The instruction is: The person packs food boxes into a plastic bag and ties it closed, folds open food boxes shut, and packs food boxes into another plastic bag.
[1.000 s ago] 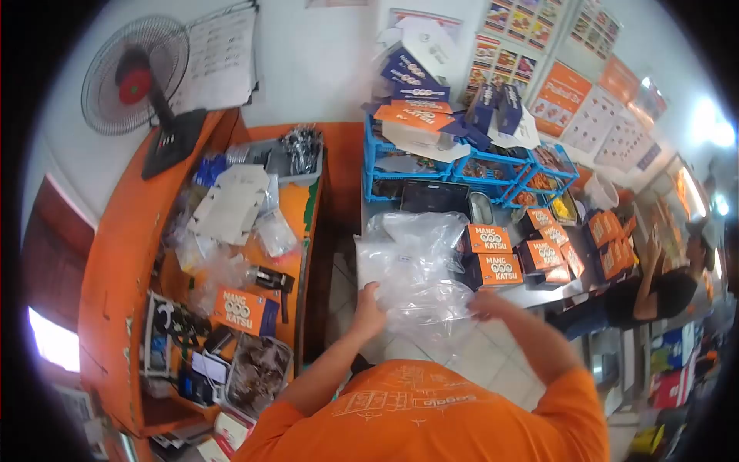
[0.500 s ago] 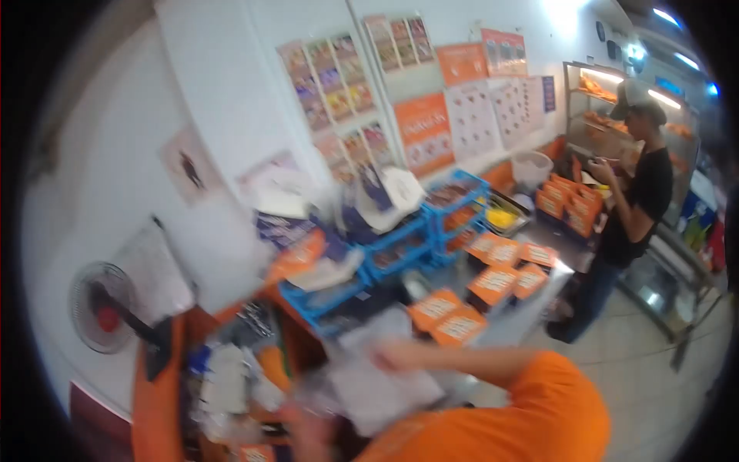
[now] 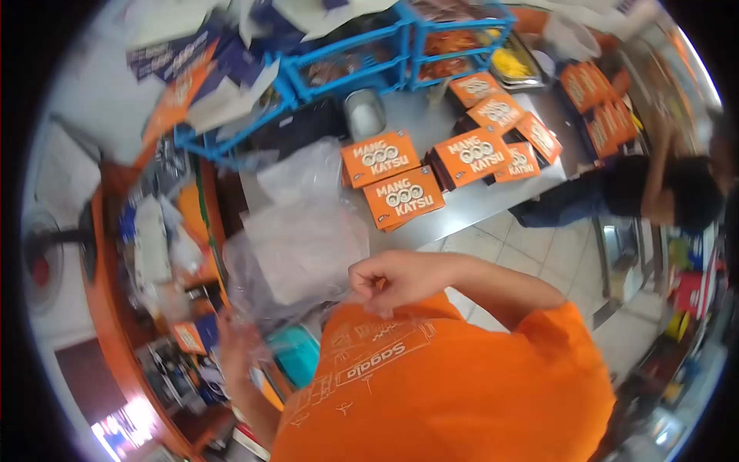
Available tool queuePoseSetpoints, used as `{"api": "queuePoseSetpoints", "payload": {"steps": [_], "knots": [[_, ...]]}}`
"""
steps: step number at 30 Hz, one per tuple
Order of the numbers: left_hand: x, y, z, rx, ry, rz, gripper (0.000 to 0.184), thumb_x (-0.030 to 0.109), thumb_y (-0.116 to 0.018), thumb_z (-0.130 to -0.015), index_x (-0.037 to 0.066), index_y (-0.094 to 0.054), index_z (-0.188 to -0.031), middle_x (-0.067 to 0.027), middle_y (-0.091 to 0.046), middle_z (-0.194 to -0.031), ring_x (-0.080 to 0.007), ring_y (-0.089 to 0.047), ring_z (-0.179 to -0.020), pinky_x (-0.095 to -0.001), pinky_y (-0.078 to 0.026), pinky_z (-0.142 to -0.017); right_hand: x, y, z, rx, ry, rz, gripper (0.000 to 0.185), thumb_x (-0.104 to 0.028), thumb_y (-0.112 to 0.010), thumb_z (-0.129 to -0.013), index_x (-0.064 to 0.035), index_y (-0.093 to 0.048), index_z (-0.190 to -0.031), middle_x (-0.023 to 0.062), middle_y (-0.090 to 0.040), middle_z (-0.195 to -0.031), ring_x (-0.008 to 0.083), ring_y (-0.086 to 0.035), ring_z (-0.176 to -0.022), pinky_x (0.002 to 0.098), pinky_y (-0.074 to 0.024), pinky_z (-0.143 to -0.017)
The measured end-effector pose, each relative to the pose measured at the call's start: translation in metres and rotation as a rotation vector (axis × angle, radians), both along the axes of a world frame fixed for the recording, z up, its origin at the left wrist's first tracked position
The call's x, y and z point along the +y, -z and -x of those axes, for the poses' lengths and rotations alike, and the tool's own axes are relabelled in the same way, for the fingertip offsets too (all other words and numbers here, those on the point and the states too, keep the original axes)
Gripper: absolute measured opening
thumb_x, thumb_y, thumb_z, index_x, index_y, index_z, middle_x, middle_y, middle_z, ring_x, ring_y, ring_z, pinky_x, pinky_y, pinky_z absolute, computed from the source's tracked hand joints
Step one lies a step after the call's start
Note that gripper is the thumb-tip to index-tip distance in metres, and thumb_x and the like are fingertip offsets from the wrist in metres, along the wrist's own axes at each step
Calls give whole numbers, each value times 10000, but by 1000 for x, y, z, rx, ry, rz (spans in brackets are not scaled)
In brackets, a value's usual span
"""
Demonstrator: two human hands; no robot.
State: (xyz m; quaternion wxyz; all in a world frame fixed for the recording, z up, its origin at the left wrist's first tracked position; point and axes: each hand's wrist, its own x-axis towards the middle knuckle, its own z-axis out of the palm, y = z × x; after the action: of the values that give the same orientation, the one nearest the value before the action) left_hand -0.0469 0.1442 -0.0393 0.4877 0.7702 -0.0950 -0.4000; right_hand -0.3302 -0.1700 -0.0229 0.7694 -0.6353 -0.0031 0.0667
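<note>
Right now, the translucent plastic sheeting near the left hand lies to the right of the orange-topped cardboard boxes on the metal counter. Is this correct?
Not quite: the head view shows the plastic sheeting near the left hand lying to the left of the orange-topped boxes on the metal counter.

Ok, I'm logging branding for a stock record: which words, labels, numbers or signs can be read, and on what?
"MANG KATSU": boxes on the counter
"Sagala": shirt
Too blurred to read: print on the cartons at upper left and packs at right.
No number is legible.
</note>
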Motion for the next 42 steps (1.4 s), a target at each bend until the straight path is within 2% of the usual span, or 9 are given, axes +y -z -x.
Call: {"api": "queuePoseSetpoints", "payload": {"steps": [1,7,10,13,15,23,30,37,42], "knots": [[-47,-38,18,72,-151,61,537,164,-618,-891,162,-390,-1377,-23,-550,-969,-110,-532,-735,-247,-457,-604,-20,-20,2,-48,-72,-219,106,-52,-641,-854,-24,-562,-919,44,-661,-844,152,-641,-795,294,-502,-692],[-77,-91,-13,259,80,-104,476,389,-585,-939,176,-428,-1335,26,-482,-783,-84,-416,-570,-218,-339,-471,-115,-26,20,468,171,683,566,-110,-754,-785,-32,-503,-1286,120,-570,-1221,241,-560,-1180,384,-468,-978],[-95,-87,-13,286,-232,-327,473,536,-509,-950,153,-518,-1226,25,-474,-748,-78,-394,-548,-202,-309,-451,-97,68,12,251,137,1341,729,-197,-755,-772,-48,-407,-1395,145,-474,-1344,307,-442,-1294,472,-372,-1067],[-92,-76,-26,522,-22,-142,613,689,-436,-913,147,-545,-1179,23,-461,-719,-74,-384,-554,-218,-299,-458,-86,135,18,79,280,1624,835,-359,-738,-799,-88,-321,-1470,150,-354,-1473,343,-296,-1388,496,-275,-1115],[-87,-78,-35,581,-39,-134,592,670,-457,-915,150,-535,-1186,23,-463,-732,-78,-387,-567,-233,-311,-473,-76,143,21,113,267,1813,772,-283,-710,-840,-60,-323,-1470,132,-394,-1439,283,-444,-1275,495,-351,-1066],[-45,-52,-51,555,-49,135,581,435,-661,-893,105,-425,-1309,-44,-574,-1033,-143,-576,-809,-291,-441,-650,-52,151,35,448,336,1493,747,-211,-711,-834,-49,-333,-1458,112,-409,-1413,234,-483,-1214,461,-389,-1037],[-40,16,-31,769,-2,387,366,197,-575,-971,89,-430,-1290,-81,-551,-1041,-124,-554,-833,-296,-477,-708,-69,105,82,573,772,371,729,-149,-712,-830,-39,-342,-1447,94,-422,-1390,191,-516,-1160,432,-421,-1011],[-57,13,-33,729,39,384,274,201,-504,-1007,108,-445,-1258,-36,-527,-962,-106,-516,-772,-236,-448,-624,47,-220,-33,809,734,1126,863,-85,-723,-740,-108,-309,-1498,113,-500,-1311,199,-626,-986,288,-524,-834],[-65,13,-34,755,-39,438,245,250,-469,-1022,142,-447,-1242,-22,-514,-942,-90,-489,-711,-235,-419,-534,101,-227,-147,755,359,992,888,-222,-788,-676,-56,-377,-1446,138,-498,-1360,235,-526,-1178,355,-453,-956]]}}
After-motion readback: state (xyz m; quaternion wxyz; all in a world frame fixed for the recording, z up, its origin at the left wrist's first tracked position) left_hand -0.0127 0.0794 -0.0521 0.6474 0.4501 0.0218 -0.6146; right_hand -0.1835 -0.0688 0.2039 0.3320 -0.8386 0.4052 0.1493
